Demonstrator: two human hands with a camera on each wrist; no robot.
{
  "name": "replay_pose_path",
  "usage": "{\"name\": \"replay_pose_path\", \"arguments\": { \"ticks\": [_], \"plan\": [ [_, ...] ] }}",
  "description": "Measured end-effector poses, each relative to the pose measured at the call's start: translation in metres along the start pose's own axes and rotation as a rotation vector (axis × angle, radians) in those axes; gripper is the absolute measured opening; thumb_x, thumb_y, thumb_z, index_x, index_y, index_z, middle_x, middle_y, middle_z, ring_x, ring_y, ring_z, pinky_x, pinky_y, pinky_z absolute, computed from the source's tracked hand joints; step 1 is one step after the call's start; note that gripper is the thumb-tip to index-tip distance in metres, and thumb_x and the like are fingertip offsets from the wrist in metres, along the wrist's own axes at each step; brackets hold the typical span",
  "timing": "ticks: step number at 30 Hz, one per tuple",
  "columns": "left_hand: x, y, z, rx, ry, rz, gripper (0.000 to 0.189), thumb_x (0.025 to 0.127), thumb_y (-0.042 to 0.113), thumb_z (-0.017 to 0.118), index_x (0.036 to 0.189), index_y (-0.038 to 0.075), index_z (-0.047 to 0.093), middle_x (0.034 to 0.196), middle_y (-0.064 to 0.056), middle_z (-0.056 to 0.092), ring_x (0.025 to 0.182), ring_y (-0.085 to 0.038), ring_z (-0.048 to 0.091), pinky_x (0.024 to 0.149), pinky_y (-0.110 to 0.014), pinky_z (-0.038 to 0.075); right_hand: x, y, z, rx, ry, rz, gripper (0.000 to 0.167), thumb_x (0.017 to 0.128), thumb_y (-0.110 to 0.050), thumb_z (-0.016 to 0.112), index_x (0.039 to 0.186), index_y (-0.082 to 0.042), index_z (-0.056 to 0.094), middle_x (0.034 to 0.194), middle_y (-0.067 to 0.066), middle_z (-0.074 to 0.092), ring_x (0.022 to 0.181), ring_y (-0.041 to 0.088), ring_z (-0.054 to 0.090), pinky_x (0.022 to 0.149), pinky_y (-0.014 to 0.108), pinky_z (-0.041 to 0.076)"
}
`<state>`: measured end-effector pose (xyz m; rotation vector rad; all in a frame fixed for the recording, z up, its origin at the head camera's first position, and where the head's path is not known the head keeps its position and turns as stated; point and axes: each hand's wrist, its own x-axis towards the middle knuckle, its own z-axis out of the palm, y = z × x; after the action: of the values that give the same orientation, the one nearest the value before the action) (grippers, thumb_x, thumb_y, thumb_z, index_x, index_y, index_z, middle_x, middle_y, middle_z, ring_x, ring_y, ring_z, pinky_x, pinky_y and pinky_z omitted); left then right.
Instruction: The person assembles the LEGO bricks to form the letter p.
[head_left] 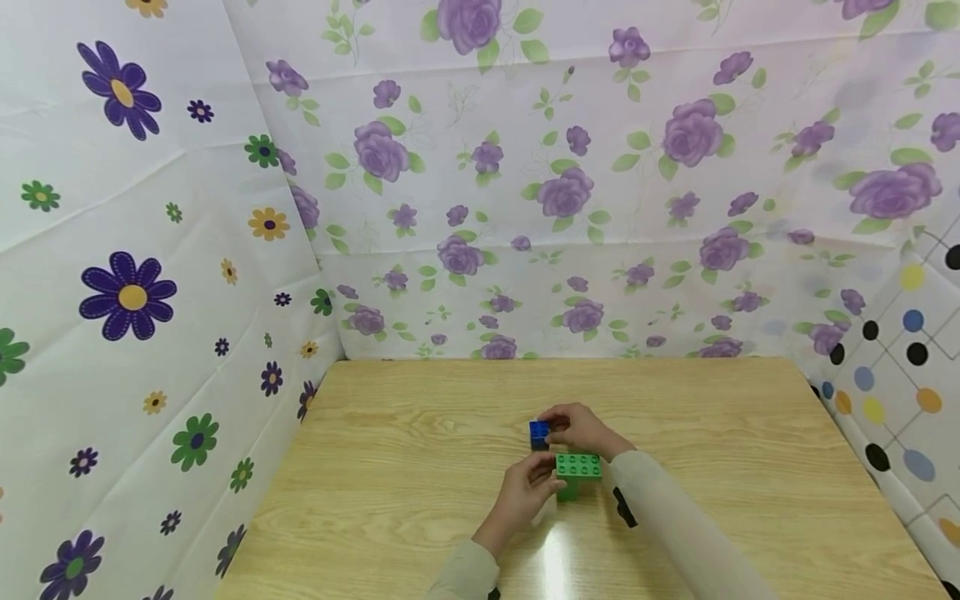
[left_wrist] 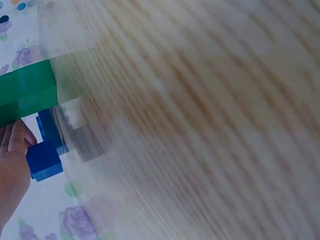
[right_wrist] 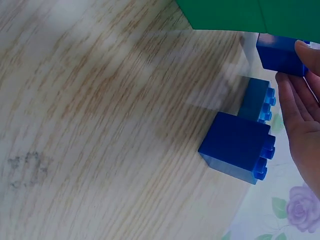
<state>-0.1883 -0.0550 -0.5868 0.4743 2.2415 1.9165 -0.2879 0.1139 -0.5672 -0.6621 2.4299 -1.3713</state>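
– Gripping what, L hand (head_left: pixel 521 493)?
– Grn. brick stack (head_left: pixel 577 464), qty 1. Thumb & fingertips pinch its L end. Top brick 2 x 4 studs, more grn. beneath.

– R hand (head_left: pixel 579 427)?
– Thumb & fingers pinch blue brick (right_wrist: pixel 281 54), qty 1. Loc.: just beyond grn. brick stack, nr its L end.

– Other blue stock?
– Qty 2, R wrist view: nearer block (right_wrist: pixel 234 144) and farther block (right_wrist: pixel 254 100), the latter part-hidden behind the former. Both on table (head_left: pixel 405 508), studs up. Touching or apart, can't tell.

– Labels, lettering?
– Any marks on studs too small to read. Grey smudge (right_wrist: pixel 28 169) on tabletop, illegible. Tabletop light wood-grain.

– Surroundings?
– Back cloth (head_left: pixel 547 250), wht w/ purple roses, grn. leaves. L cloth (head_left: pixel 195 333), purple, grn. & orange flowers. R cloth (head_left: pixel 892 408), coloured dots, thin lines. L sleeve (head_left: pixel 465 571) & R sleeve (head_left: pixel 667 517), beige. Blk item (head_left: pixel 624 509) beside R sleeve, ID unclear.
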Motion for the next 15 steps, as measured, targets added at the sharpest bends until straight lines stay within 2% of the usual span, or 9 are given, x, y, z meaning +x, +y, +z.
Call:
{"name": "replay_pose_path", "arguments": {
  "ticks": [8, 15],
  "plan": [
    [0.0, -0.003, 0.0, -0.014, -0.001, -0.012, 0.036, 0.09, 0.008, 0.067, 0.124, 0.004, 0.059, 0.125, -0.012, 0.059, 0.12, -0.026, 0.056, 0.096, -0.025, 0.049, -0.007, -0.006, -0.008, -0.033, 0.043, -0.015, 0.034, 0.088, -0.004, 0.069, 0.122, -0.001, 0.063, 0.118, 0.016, 0.064, 0.105, 0.031, 0.063, 0.088, 0.041, 0.055],
    [0.002, -0.005, 0.0, -0.017, -0.003, -0.01, 0.035, 0.09, 0.009, 0.067, 0.124, 0.005, 0.06, 0.124, -0.01, 0.06, 0.12, -0.025, 0.056, 0.096, -0.025, 0.049, -0.014, -0.006, -0.024, -0.035, 0.083, -0.024, 0.036, 0.09, -0.01, 0.069, 0.125, -0.004, 0.062, 0.122, 0.016, 0.062, 0.111, 0.033, 0.06, 0.092, 0.043, 0.053]
  ]
}}
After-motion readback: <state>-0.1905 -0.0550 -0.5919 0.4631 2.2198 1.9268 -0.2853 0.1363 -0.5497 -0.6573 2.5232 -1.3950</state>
